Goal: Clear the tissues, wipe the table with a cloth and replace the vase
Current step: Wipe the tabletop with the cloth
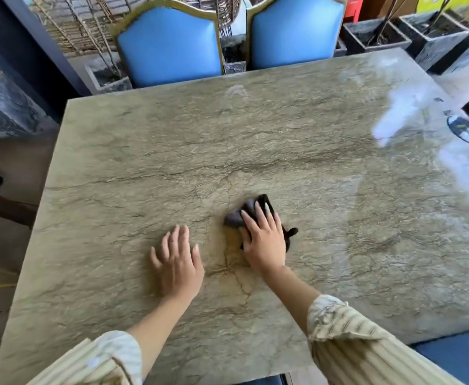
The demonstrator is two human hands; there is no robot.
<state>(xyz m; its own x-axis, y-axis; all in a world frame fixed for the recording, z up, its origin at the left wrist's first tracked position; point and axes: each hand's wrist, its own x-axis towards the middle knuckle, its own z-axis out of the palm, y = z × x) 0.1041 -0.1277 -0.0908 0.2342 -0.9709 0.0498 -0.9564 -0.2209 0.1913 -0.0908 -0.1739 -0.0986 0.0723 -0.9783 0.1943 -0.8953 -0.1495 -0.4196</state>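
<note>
A dark grey cloth (pixel 240 215) lies bunched on the beige marble table (pixel 172 151), a little nearer than its middle. My right hand (pixel 263 237) presses flat on top of the cloth, fingers spread, so most of the cloth is hidden under the palm. My left hand (pixel 177 259) rests flat on the bare tabletop just left of it, fingers apart and holding nothing. I see no tissues and no vase.
Two blue padded chairs (pixel 169 45) (pixel 294 29) stand at the table's far edge. Dark stone planters (pixel 433 37) line the back right, another planter (pixel 2 107) sits at the left. A round dark disc (pixel 463 129) lies on the floor at the right. A blue seat (pixel 461 357) is near right.
</note>
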